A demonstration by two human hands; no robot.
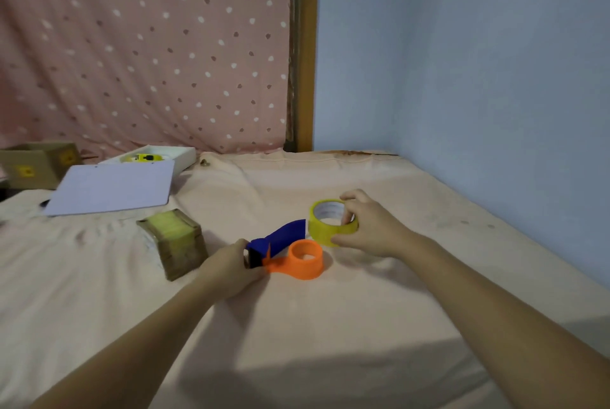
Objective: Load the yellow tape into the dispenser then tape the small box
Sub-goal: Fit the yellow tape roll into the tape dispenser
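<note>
Taking the dispenser (287, 252) as the landmark and going left to right: the small box (175, 242) is sitting off to its left on the sheet (330, 326), tilted, untouched. The left hand (231, 268) is closing its fingers around the dispenser's near end, pinning it to the sheet. The orange hub is standing upright and bare. Just beyond it to the right, nearly touching, the yellow tape (331, 222) is lying flat, and the right hand (366, 227) is clamping thumb and fingers on its rim. The soft bedding could be letting the dispenser rock, so the roll may be catching on the hub's lip, or going on wound the wrong way.
</note>
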